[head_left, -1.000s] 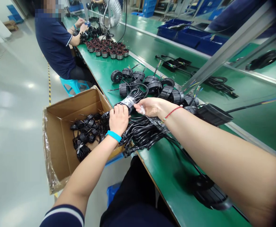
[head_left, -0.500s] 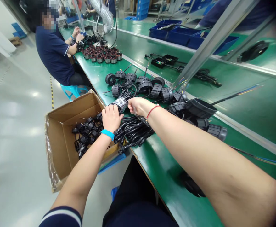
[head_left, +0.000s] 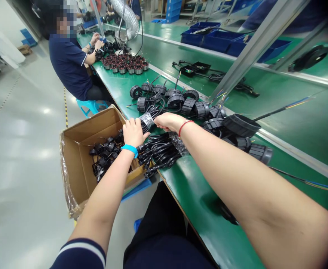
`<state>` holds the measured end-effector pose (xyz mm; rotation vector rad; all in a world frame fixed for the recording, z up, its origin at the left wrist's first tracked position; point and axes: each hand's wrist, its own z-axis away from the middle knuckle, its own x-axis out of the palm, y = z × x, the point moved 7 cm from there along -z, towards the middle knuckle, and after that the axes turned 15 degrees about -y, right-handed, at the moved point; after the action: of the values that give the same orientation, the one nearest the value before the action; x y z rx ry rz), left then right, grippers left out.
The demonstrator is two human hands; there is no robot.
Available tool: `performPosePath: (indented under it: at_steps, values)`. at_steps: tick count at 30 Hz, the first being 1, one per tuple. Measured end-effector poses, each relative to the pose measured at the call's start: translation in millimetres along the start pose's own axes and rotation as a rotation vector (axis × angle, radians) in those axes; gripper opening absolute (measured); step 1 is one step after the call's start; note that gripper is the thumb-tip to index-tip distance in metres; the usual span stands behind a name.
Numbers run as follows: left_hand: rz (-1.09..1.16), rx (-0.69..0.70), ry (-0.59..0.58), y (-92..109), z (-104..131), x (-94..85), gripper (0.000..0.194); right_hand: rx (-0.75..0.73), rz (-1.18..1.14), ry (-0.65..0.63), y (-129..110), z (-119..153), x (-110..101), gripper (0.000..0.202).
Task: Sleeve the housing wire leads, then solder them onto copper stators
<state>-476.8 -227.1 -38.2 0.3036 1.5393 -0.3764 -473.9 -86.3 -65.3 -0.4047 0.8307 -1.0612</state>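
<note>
My left hand (head_left: 134, 132) is closed round a bundle of black cables (head_left: 155, 109) that lies over the bench edge beside the carton. Clear plastic wrap (head_left: 147, 120) binds the bundle's middle. My right hand (head_left: 166, 121) has its fingers curled and pinched at the right side of this wrap; the fingertips are partly hidden. Below my hands a second pile of black cables (head_left: 164, 151) rests on the green bench, with crumpled clear plastic (head_left: 180, 144) on its right part, under my right wrist.
An open cardboard carton (head_left: 78, 164) holding black cabled parts stands left of the green bench (head_left: 186, 186). Black ribbed round housings (head_left: 201, 110) with wires line the bench. Beyond are copper-wound motor cores (head_left: 124, 63) and a seated co-worker (head_left: 68, 67). A metal post (head_left: 245, 56) rises at right.
The view has shifted slightly, so the scene sits further right. My right hand has shifted a little at the wrap, and crumpled plastic now shows more clearly below its wrist. My left hand keeps its grip.
</note>
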Motion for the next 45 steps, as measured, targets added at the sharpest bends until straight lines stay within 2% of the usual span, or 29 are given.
performPosePath:
  at_steps: [2, 5, 9, 14, 17, 20, 27, 32, 34, 36, 39, 41, 42, 43, 45]
  values:
    - [0.05, -0.023, -0.026, -6.1, -5.8, -0.2, 0.056, 0.017, 0.071, 0.028, 5.6, -1.6, -9.8, 0.008]
    - [0.148, -0.057, -0.083, -16.1, -15.4, 2.5, 0.061, 0.001, 0.132, 0.082, 17.3, 1.7, -23.7, 0.02]
    - [0.158, -0.055, -0.063, -17.9, -17.5, 2.9, 0.06, -0.096, 0.112, 0.116, 24.1, 15.3, -27.4, 0.02]
    - [0.121, -0.049, -0.013, -12.7, -11.1, 2.6, 0.058, -0.312, 0.143, 0.19, -4.5, 22.3, -12.8, 0.005]
    - [0.107, -0.048, -0.009, -11.0, -10.0, 3.0, 0.058, -0.395, 0.256, 0.308, -22.7, 20.1, -6.2, 0.019]
    - [0.099, -0.05, -0.005, -10.1, -9.9, 3.7, 0.056, -0.427, 0.4, 0.373, -28.9, 15.6, -3.4, 0.014]
    - [0.109, -0.051, -0.028, -11.4, -13.4, 7.7, 0.056, -0.533, 0.665, 0.289, -31.8, 6.2, -10.6, 0.008]
    - [0.133, -0.026, -0.052, -12.8, -15.0, 10.7, 0.058, -0.598, 0.743, 0.249, -29.8, 7.6, -7.2, 0.007]
    - [0.171, 0.001, -0.086, -16.0, -15.9, 8.6, 0.064, -0.61, 0.73, 0.27, -25.0, 8.0, -5.5, 0.009]
    - [0.243, 0.028, -0.182, -23.3, -20.3, 5.4, 0.076, -0.608, 0.696, 0.304, -19.4, 6.6, -7.0, 0.011]
    - [0.317, 0.014, -0.44, -39.0, -32.8, 3.2, 0.079, -0.574, 0.617, 0.399, -12.1, 4.3, -17.8, 0.015]
    - [0.315, 0.066, -0.596, -39.7, -40.8, 2.3, 0.071, -0.565, 0.51, 0.5, -8.3, 7.1, -29.0, 0.019]
    - [0.307, 0.099, -0.635, -36.9, -43.5, 1.2, 0.068, -0.582, 0.44, 0.552, -6.8, 10.4, -34.1, 0.019]
    - [0.294, 0.124, -0.639, -32.8, -45.2, -0.4, 0.067, -0.616, 0.367, 0.599, -5.7, 14.8, -38.0, 0.02]
    - [0.217, 0.119, -0.532, -23.8, -44.4, -6.0, 0.066, -0.719, 0.254, 0.676, -4.8, 25.5, -41.9, 0.021]
